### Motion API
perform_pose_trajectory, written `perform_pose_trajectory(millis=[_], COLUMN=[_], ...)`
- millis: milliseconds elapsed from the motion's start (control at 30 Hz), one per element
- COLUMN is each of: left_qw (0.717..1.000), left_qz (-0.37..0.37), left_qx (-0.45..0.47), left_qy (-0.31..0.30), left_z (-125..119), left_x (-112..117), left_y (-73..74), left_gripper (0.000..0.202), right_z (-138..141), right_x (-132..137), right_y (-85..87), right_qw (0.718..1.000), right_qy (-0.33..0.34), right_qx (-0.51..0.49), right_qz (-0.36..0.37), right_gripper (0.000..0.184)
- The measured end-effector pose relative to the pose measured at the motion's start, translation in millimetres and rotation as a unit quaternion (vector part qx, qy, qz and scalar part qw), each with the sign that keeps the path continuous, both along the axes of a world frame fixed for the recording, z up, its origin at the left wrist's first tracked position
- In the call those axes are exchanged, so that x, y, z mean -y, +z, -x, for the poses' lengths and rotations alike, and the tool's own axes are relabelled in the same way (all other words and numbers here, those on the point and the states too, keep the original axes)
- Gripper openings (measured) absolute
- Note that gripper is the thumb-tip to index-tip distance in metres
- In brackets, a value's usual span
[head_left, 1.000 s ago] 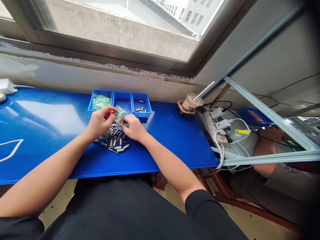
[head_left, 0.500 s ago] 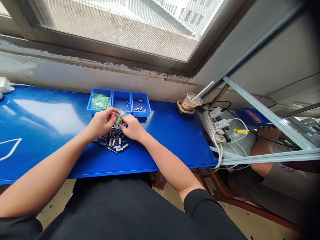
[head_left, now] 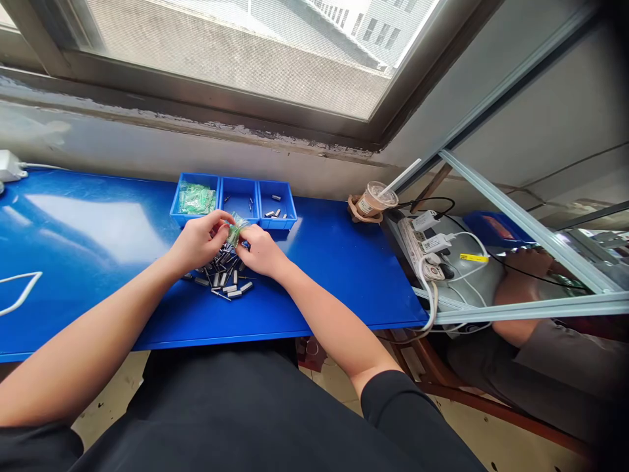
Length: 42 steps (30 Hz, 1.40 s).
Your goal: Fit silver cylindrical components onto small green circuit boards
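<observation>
Left hand [head_left: 195, 242] and right hand [head_left: 263, 252], fingers curled nearly closed, both pinch a crumpled green-and-clear plastic bag [head_left: 236, 232] directly between them, about equally near each, long axis unclear behind fingers, over loose small metal parts [head_left: 230, 289].

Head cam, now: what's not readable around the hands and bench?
All in the head view:
- Exact contents of the clear-and-green plastic bag: too small, partly covered by left hand and right hand.
- Far part of the silver-and-black metal pieces pile: behind the hands.
- White boxy device: cut off by left edge.
- Clear plastic cup label text: too small.
</observation>
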State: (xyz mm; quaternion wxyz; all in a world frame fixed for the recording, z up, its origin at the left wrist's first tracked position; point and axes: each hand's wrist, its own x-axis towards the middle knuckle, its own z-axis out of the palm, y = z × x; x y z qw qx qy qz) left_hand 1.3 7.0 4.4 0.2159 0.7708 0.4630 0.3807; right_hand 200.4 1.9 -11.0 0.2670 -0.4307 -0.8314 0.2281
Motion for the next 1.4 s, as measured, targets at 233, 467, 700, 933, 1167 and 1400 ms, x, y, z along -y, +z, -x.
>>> perform_pose_trajectory(millis=[233, 467, 700, 933, 1167, 1400], left_qw=[1.0, 1.0, 1.0, 1.0, 1.0, 1.0], left_qz=[0.008, 0.009, 0.01, 0.006, 0.008, 0.006], left_qx=[-0.002, -0.008, -0.007, -0.009, -0.012, -0.017], left_qy=[0.0, -0.006, -0.01, -0.008, -0.011, -0.012], left_z=[0.0, 0.0, 0.1, 0.4, 0.7, 0.3], left_x=[0.2, 0.6, 0.9, 0.1, -0.3, -0.1], left_y=[0.9, 1.4, 1.3, -0.5, -1.0, -1.1], left_gripper=[0.027, 0.027, 0.027, 0.027, 0.027, 0.029], right_z=[-0.3, -0.3, -0.5, 0.3, 0.3, 0.7], right_x=[-0.4, -0.3, 0.0, -0.1, 0.1, 0.4], right_y=[-2.8, -2.5, -2.6, -2.5, -1.9, -1.7], right_qw=[1.0, 1.0, 1.0, 1.0, 1.0, 1.0], right_qy=[0.003, 0.005, 0.009, 0.007, 0.013, 0.015], right_qx=[-0.006, 0.002, 0.003, 0.01, 0.013, 0.021], right_qz=[-0.01, 0.005, 0.008, 0.012, 0.009, 0.008], right_gripper=[0.019, 0.015, 0.018, 0.019, 0.018, 0.019])
